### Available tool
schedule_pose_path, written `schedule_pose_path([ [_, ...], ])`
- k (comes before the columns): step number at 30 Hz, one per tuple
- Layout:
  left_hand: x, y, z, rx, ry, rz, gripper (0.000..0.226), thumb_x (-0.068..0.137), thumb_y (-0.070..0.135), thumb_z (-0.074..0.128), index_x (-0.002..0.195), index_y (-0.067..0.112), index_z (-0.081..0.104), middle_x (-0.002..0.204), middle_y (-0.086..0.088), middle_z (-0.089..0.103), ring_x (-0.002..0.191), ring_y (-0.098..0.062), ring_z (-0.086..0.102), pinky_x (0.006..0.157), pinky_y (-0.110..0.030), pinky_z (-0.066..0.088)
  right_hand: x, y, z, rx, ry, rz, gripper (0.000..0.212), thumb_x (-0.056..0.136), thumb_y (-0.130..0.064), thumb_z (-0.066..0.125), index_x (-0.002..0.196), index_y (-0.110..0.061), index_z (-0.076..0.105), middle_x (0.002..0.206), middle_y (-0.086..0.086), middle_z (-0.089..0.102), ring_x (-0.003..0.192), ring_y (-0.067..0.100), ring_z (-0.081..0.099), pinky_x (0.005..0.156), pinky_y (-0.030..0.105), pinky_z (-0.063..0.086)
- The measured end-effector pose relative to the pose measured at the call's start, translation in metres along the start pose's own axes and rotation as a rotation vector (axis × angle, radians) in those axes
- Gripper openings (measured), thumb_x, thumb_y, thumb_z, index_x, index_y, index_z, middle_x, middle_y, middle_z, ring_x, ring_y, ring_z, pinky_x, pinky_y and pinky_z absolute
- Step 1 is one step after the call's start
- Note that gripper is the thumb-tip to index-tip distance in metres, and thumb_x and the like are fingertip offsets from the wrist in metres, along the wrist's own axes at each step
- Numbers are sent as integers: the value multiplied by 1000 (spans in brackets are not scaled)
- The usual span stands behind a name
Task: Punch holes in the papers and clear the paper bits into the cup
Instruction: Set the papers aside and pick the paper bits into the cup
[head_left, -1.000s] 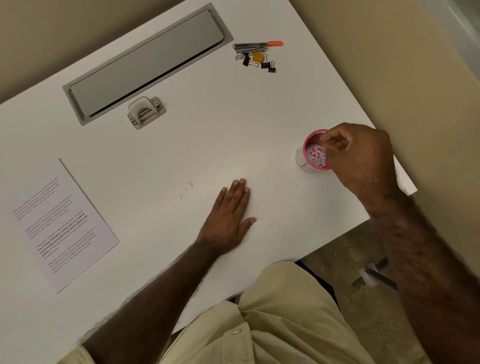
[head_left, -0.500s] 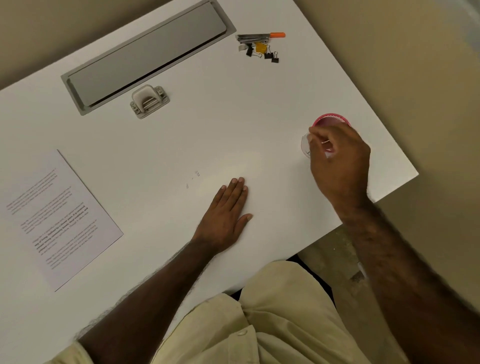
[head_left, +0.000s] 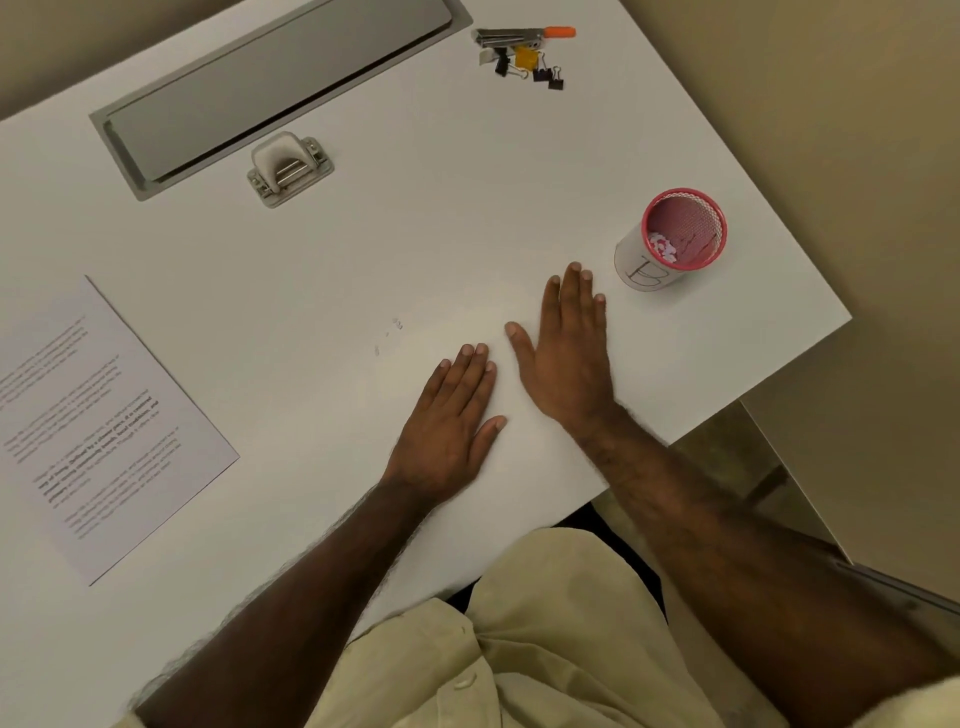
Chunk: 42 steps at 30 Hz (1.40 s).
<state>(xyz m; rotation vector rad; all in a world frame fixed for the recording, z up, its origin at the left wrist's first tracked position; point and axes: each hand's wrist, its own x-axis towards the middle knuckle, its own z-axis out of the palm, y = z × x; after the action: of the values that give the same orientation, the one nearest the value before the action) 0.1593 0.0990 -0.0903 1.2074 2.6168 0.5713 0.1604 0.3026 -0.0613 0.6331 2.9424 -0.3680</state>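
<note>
A pink mesh cup (head_left: 681, 234) with a white wrap marked "B" stands near the table's right edge, with white paper bits inside at the bottom. My right hand (head_left: 566, 353) lies flat and open on the table, just left of and in front of the cup, not touching it. My left hand (head_left: 452, 421) rests flat beside it, fingers together, holding nothing. A few tiny paper bits (head_left: 397, 323) lie on the table beyond my left hand. A printed sheet of paper (head_left: 98, 415) lies at the left. The grey hole punch (head_left: 288, 169) sits farther back.
A long grey cable hatch (head_left: 270, 88) is set into the white table (head_left: 519, 171) at the back. A stapler with an orange tip (head_left: 519, 36) and some binder clips (head_left: 535, 67) lie at the back right. The table's right edge drops off just past the cup.
My right hand has left the cup's rim and moved left and toward me, landing flat on the table next to my left hand. The cup's inside now shows.
</note>
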Motion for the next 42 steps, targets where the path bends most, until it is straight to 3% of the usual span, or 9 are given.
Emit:
schedule_pose_path([
  [7,-18,-7,3,20,81,13,62,114,35,46,166,3,34,177,-14,26,167,-27,18,135,-48,20,14,-1,-1,-2,9,-237,82,109,-57,29,165,2,20,175,22,8,164,33,4,133,49,10],
  [13,-18,-7,2,1,52,7,63,114,37,45,167,5,32,178,-13,23,167,-26,15,136,-47,18,53,2,-11,33,43,103,93,107,-65,29,164,6,11,174,27,-1,164,37,-2,133,51,6],
  [25,-18,-7,-1,-31,46,0,63,114,37,45,167,5,32,178,-12,23,167,-26,16,136,-47,19,74,-21,-8,59,44,329,99,104,-69,30,164,7,10,172,32,-2,162,43,-3,132,55,4],
  [29,-18,-7,-2,-32,42,-2,63,115,39,43,167,6,32,178,-11,23,167,-26,16,136,-47,19,51,-37,-3,54,26,221,96,105,-68,29,164,5,11,173,30,1,163,40,-1,133,52,5],
  [37,-32,-14,-5,-63,93,31,51,112,28,52,156,3,52,166,-17,46,161,-32,35,133,-50,26,-10,-70,19,121,-122,-341,72,112,-46,35,167,-4,14,176,17,7,165,28,2,134,47,6],
  [40,-50,-22,-5,-40,115,16,57,111,27,55,161,1,43,172,-17,36,164,-30,27,134,-50,26,-13,-63,17,274,-6,-429,61,112,-29,45,163,0,28,173,16,25,162,27,20,132,48,20],
  [42,-63,-29,-5,-27,144,15,60,109,24,59,161,-1,42,173,-18,34,164,-32,27,132,-53,28,-8,-51,15,297,127,-330,61,111,-25,48,162,3,30,171,19,29,161,31,24,131,50,21],
])
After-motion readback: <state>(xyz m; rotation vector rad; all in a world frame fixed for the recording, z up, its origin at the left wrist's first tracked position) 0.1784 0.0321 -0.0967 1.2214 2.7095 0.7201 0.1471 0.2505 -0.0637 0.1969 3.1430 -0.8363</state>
